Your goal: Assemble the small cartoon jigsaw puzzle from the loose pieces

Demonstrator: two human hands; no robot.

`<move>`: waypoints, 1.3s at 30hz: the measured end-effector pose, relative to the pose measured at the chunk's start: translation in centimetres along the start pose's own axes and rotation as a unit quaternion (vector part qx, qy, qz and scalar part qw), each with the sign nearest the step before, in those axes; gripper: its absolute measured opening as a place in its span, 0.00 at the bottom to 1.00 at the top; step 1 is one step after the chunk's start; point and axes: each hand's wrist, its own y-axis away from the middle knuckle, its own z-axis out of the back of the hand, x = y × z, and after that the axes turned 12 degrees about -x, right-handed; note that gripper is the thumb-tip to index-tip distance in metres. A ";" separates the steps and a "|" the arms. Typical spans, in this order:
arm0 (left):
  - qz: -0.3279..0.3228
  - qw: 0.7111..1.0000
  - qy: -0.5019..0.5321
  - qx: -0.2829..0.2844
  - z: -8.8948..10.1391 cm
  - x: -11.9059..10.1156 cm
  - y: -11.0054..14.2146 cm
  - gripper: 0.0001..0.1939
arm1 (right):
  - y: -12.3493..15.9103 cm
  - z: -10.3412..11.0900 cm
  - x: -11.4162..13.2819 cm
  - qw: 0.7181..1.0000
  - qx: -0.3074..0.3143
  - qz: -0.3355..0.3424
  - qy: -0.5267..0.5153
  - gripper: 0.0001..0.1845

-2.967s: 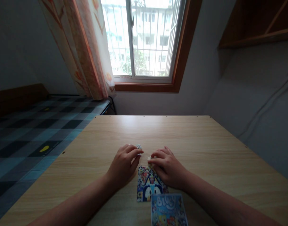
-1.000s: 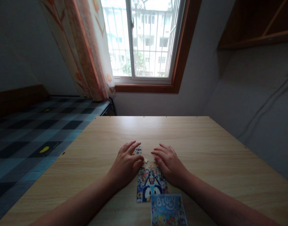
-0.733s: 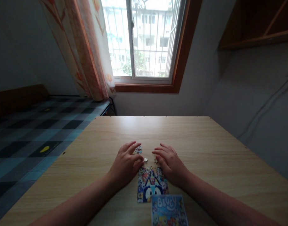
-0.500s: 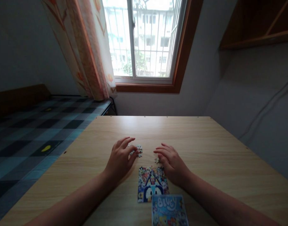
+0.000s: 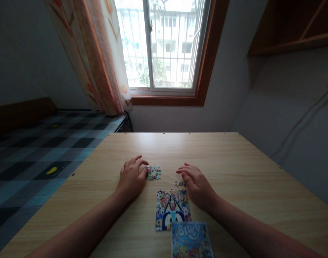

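Observation:
My left hand (image 5: 132,176) rests at the left edge of a small pile of jigsaw pieces (image 5: 154,172), fingers apart and thumb beside the pile. My right hand (image 5: 198,183) hovers or rests over the table on the other side, its fingers stretched out and the thumb below them; I see nothing held. Just by its thumb lie a few loose jigsaw pieces (image 5: 179,183). Between my forearms is a partly assembled jigsaw puzzle (image 5: 172,207) with a blue cartoon dog's face and an uneven upper edge. A box marked "Bluey" (image 5: 192,240) overlaps the puzzle's lower right corner.
The light wooden table (image 5: 228,157) reaches toward a barred window (image 5: 169,46). On the left stands a bed with a checked cover (image 5: 72,141), below a flowered curtain (image 5: 99,61). A wooden shelf (image 5: 295,44) hangs at the upper right.
My left hand has moved left, off the pile, so more of the pieces show. The right hand has barely shifted, and the view has turned very slightly.

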 end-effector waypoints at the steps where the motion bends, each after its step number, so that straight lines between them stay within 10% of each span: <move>1: 0.004 1.000 0.005 0.001 0.0 0.0 0.0 0.09 | 0.0 0.0 0.0 1.000 0.000 -0.003 0.000 0.19; 11: -0.105 0.990 0.096 -0.014 1.7 -2.1 -0.1 0.09 | -0.5 0.5 -0.7 0.997 0.028 -0.068 -0.037 0.17; 19: -0.262 0.940 0.195 0.097 3.0 -4.4 0.8 0.10 | -0.3 0.4 -0.6 0.998 0.060 -0.008 0.004 0.19; 39: -0.291 0.909 0.191 0.230 3.5 -5.5 1.2 0.08 | 0.2 0.0 -0.6 0.990 0.045 0.028 0.130 0.07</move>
